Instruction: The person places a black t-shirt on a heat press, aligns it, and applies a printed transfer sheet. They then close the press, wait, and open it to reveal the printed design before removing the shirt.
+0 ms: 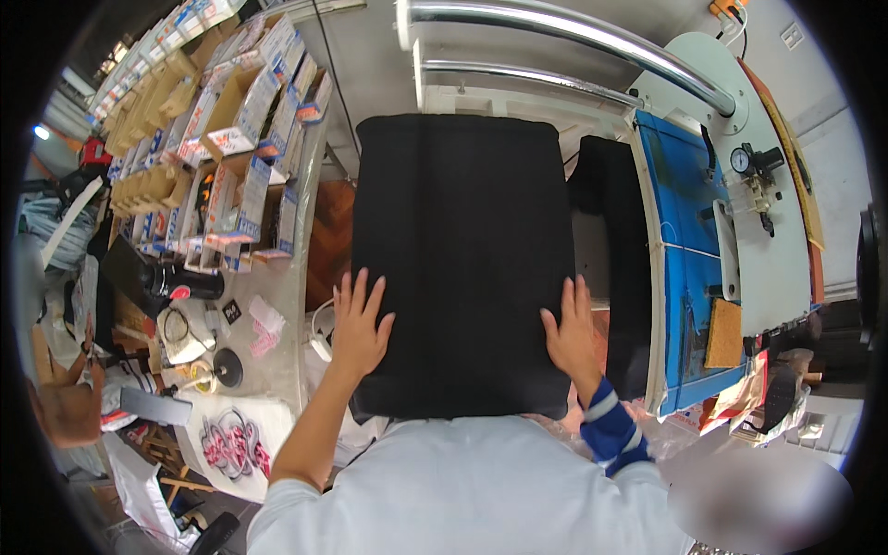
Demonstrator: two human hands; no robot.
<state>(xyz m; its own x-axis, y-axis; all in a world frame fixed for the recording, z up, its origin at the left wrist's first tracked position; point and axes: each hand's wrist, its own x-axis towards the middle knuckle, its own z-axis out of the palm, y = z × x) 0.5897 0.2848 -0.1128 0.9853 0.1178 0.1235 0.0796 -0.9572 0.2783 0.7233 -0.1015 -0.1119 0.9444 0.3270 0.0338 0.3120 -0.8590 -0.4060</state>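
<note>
The black cloth (462, 250) is lying spread between the hands. The left grip (361, 335) and right grip (573, 339) are resting open at its opposite side edges (clutching nothing), presumably so that it is sitting smooth and even.

Cardboard boxes (236, 116) crowd the left-hand table (285, 287), a pale wall (826, 120) right.

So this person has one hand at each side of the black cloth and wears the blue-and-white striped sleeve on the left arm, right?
Not quite: the head view shows the blue-and-white striped sleeve on the right arm, not the left. The left hand and right hand are indeed at either side of the black cloth.
</note>
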